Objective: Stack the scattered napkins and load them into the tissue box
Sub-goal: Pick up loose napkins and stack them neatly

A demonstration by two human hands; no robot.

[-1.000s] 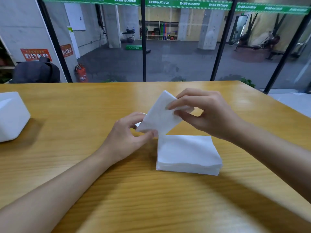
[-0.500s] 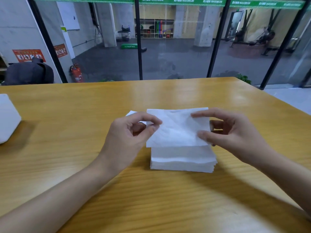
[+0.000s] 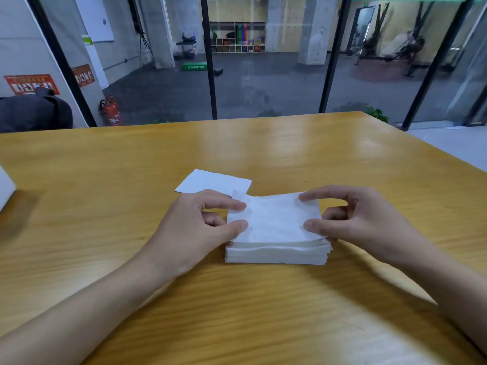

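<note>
A stack of white napkins (image 3: 276, 255) lies on the wooden table (image 3: 105, 180) in front of me. A single white napkin (image 3: 275, 218) rests on top of the stack, its far edge still slightly raised. My left hand (image 3: 195, 227) pinches its left edge between thumb and forefinger. My right hand (image 3: 350, 219) pinches its right edge the same way. One loose napkin (image 3: 213, 181) lies flat just behind the stack, to the left. A corner of the white tissue box (image 3: 5, 188) shows at the far left edge of the view.
Bare wooden tabletop surrounds the stack on all sides. The table's far edge meets a glass wall with black frames (image 3: 210, 61); its right corner falls off near the upper right. A dark bag (image 3: 34, 111) sits beyond the far left edge.
Both hands brought the held napkin from tilted in the air down flat onto the stack. The view has shifted right, leaving only a corner of the tissue box in sight.
</note>
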